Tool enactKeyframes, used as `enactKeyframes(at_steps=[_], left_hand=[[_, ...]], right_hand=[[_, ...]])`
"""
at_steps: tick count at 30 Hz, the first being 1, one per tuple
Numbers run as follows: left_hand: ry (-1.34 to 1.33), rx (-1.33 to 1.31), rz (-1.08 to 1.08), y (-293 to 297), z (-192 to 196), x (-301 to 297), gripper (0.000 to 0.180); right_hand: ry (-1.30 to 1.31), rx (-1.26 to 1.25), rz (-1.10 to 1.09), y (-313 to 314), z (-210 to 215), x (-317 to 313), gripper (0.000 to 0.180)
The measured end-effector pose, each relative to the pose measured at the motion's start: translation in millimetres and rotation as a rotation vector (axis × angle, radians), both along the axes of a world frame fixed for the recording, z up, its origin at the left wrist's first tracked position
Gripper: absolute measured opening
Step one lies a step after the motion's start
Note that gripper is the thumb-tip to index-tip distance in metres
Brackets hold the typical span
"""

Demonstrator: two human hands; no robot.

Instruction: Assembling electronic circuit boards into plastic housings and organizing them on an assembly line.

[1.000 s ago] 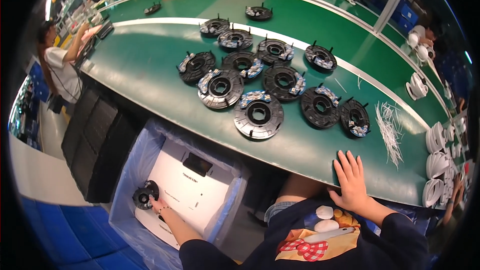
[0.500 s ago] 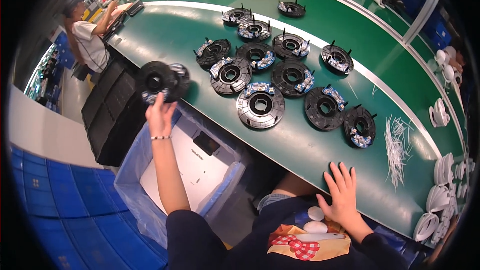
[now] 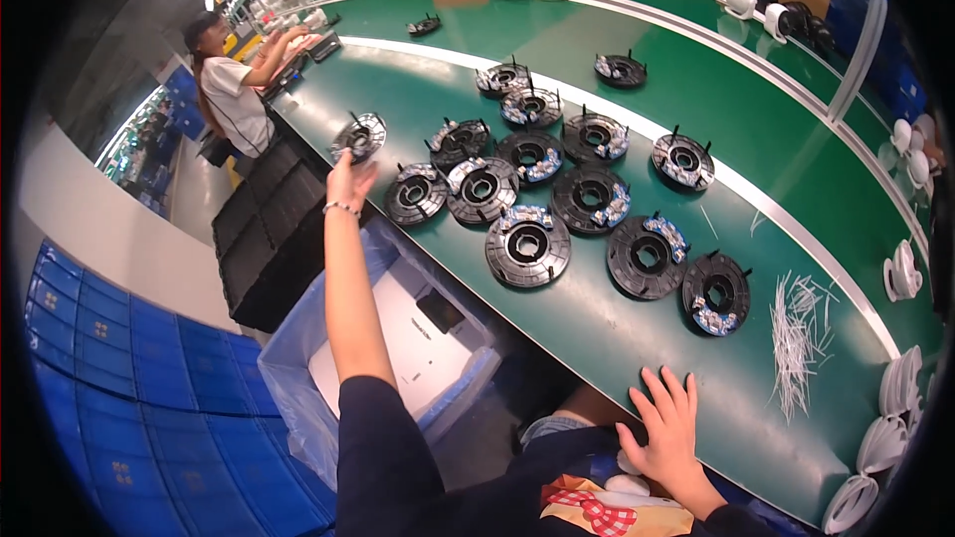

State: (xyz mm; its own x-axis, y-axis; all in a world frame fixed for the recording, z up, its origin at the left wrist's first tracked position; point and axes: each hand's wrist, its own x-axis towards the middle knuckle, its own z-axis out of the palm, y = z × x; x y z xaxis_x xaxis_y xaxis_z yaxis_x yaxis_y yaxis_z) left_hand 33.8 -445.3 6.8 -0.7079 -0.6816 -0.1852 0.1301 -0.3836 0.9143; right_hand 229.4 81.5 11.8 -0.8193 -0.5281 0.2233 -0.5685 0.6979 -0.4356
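My left hand point(image 3: 348, 175) is stretched out over the left end of the green table point(image 3: 617, 338) and holds a black round disc part point(image 3: 360, 135) with grey clips. Just right of it, several more black disc parts point(image 3: 527, 247) lie in a cluster on the table. My right hand point(image 3: 668, 428) rests flat on the table's near edge, fingers spread, holding nothing. A bundle of white cable ties point(image 3: 796, 338) lies to the right of the discs.
A blue box lined with clear plastic point(image 3: 398, 358) holding a white carton stands below the table edge. Black stacked trays point(image 3: 269, 239) sit left of it. White plastic parts point(image 3: 900, 273) line the right rim. Another person point(image 3: 234, 80) works at the far left.
My left hand has lifted the disc part out of the blue box and carried it up and right over the table's end. The right hand stays on the table edge.
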Motion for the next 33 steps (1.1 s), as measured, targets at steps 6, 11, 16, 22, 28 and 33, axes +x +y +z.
enactKeyframes(at_steps=[6, 11, 16, 22, 28, 33], left_hand=[[-0.306, -0.078, -0.338, -11, -28, -29, 0.062], [-0.415, -1.009, 0.646, -23, -21, 23, 0.041], [-0.512, -1.111, 0.387, 6, -203, 135, 0.021], [-0.886, -1.710, -1.104, 92, -265, 169, 0.023], [-0.357, -2.060, -0.867, 143, -367, 172, 0.023], [-0.541, -2.104, -1.155, 136, -363, 174, 0.026]], right_hand=[[-0.004, -0.011, -0.014, 5, -6, 2, 0.041], [0.001, -0.025, -0.001, -4, -1, -4, 0.038], [-0.009, -0.015, 0.000, -16, -7, -10, 0.037], [-0.021, 0.002, 0.028, -10, 1, -10, 0.037], [0.007, 0.036, -0.016, -5, -4, 2, 0.035], [0.087, 0.004, 0.023, -5, 3, -4, 0.036]])
